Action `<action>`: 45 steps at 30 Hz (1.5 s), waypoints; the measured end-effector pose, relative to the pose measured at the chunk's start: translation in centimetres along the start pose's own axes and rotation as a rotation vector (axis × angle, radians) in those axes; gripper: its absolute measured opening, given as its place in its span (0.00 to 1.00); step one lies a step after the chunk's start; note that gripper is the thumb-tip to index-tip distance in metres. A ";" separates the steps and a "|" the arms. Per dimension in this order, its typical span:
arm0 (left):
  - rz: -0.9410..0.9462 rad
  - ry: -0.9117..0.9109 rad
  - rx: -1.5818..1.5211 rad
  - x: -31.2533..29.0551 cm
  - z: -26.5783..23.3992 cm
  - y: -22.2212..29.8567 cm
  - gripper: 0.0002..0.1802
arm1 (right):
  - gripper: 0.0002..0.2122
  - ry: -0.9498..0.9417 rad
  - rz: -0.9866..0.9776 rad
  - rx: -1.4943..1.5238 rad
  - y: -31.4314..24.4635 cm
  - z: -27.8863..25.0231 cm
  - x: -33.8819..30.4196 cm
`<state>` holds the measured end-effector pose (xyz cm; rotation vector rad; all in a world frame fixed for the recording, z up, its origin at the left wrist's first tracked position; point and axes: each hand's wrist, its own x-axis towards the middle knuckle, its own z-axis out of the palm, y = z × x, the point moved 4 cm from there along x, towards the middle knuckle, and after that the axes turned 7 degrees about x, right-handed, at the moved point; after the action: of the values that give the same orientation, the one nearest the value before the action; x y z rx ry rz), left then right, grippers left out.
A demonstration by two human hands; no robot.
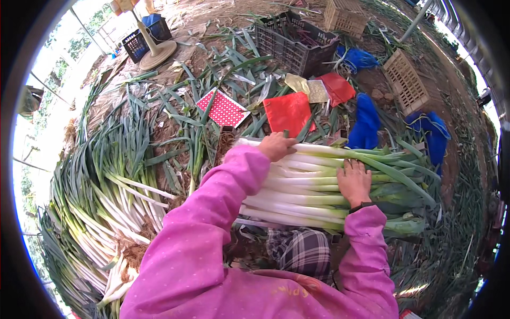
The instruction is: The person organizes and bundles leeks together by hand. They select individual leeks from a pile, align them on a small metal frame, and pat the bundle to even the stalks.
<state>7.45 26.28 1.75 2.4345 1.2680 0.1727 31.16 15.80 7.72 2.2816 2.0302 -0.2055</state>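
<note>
A thick row of leeks (pixel 297 200) lies crosswise in front of me, white stems to the left and green tops to the right. At its far edge, my left hand (pixel 276 147) is closed around the farthest stalk near the white ends; part of its fingers is hidden. My right hand (pixel 354 182) rests on top of the row where the stems turn green, its fingers spread and palm down. A dark band circles the right wrist. What supports the row is mostly covered.
A big heap of leeks with roots (pixel 106 196) lies at the left. Beyond the row are red cloths (pixel 287 112), a patterned red sheet (pixel 223 108), blue cloths (pixel 365 122), a black crate (pixel 297 45) and a beige crate (pixel 406 82). A fan stand (pixel 154 53) rises far left.
</note>
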 end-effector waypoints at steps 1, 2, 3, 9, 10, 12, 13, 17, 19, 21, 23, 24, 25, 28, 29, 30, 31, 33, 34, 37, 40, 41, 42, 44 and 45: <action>-0.095 -0.047 0.082 -0.4 0.2 -0.4 0.22 | 0.24 0.003 0.007 -0.010 -0.3 -0.3 0.2; -0.078 -0.115 0.042 -0.5 0.6 -1.6 0.23 | 0.24 -0.011 -0.013 0.010 -0.9 -0.5 0.2; -0.061 -0.182 0.001 -0.7 0.7 -3.2 0.24 | 0.25 -0.024 -0.032 0.028 -1.1 -0.7 0.2; -0.230 -0.430 -0.089 -2.6 -0.5 -6.1 0.26 | 0.24 -0.047 -0.125 0.028 -0.6 -3.2 1.2; -0.234 -0.430 -0.092 -2.6 -0.3 -6.4 0.26 | 0.24 0.066 -0.157 0.047 -0.4 -3.9 1.4; -0.246 -0.394 -0.024 -2.4 -0.2 -7.6 0.26 | 0.23 0.075 -0.200 0.026 0.0 -3.4 2.8; -0.269 -0.346 -0.041 -2.9 0.4 -9.6 0.24 | 0.23 -0.036 -0.221 -0.058 -1.0 -2.9 3.8; -0.115 -0.452 0.373 -5.4 -4.1 -9.7 0.13 | 0.20 -0.238 -0.226 -0.167 -1.0 -3.5 6.1; 0.006 -0.312 0.493 -7.4 -4.4 -11.4 0.11 | 0.17 -0.125 -0.238 -0.152 -2.0 -3.8 6.1; 0.176 -0.032 0.693 -8.1 -4.0 -11.2 0.09 | 0.16 -0.005 -0.256 -0.089 -1.8 -2.4 5.9; 0.122 0.008 0.763 -8.0 -3.5 -9.8 0.09 | 0.15 0.121 -0.215 -0.010 -0.9 -1.8 5.8; 0.068 0.047 0.834 -8.2 -3.7 -9.3 0.09 | 0.15 0.116 -0.212 -0.011 -0.7 -1.5 5.8; 0.021 0.069 0.892 -8.9 -4.1 -9.3 0.07 | 0.15 0.154 -0.217 -0.006 -0.8 -1.4 5.8; 0.011 0.058 0.803 -10.3 -5.4 -11.2 0.07 | 0.12 0.186 -0.206 0.007 -1.5 -1.1 6.1; 0.103 0.138 0.786 -10.7 -6.0 -11.1 0.06 | 0.12 0.160 -0.164 -0.005 -1.8 -1.0 6.3; 0.099 0.135 0.789 -11.0 -6.7 -11.6 0.06 | 0.11 0.135 -0.122 -0.018 -2.1 -0.8 6.6; 0.050 0.229 0.773 -11.2 -8.5 -11.4 0.07 | 0.11 0.136 -0.122 -0.019 -1.9 -0.8 6.9; -0.093 0.359 0.749 -12.1 -11.3 -13.1 0.07 | 0.09 0.190 -0.099 -0.095 -1.6 -0.4 7.2; -0.093 0.359 0.750 -12.2 -11.7 -12.8 0.07 | 0.09 0.190 -0.099 -0.095 -1.7 -0.3 7.4; -0.250 0.155 0.623 -10.7 -10.5 -10.8 0.10 | 0.09 0.206 -0.084 -0.181 -1.4 0.2 7.5; -0.328 -0.108 0.586 -8.7 -6.4 -8.9 0.12 | 0.09 0.242 -0.106 -0.160 -1.9 0.4 7.7; -0.327 -0.106 0.585 -8.5 -5.6 -9.6 0.12 | 0.09 0.252 -0.098 -0.135 -2.0 0.4 7.6; -0.258 -0.100 0.608 -8.1 -5.0 -10.3 0.10 | 0.09 0.262 -0.091 -0.109 -2.2 0.3 7.5; -0.183 -0.103 0.630 -8.2 -4.6 -11.2 0.09 | 0.09 0.254 -0.079 -0.113 -2.6 -0.1 7.4; -0.108 -0.058 0.621 -8.4 -4.8 -11.5 0.07 | 0.09 0.249 -0.072 -0.115 -2.8 -0.2 7.3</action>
<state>-7.61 26.74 2.17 2.8261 1.6025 -0.3752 29.23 23.33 6.85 2.2635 2.1760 0.1967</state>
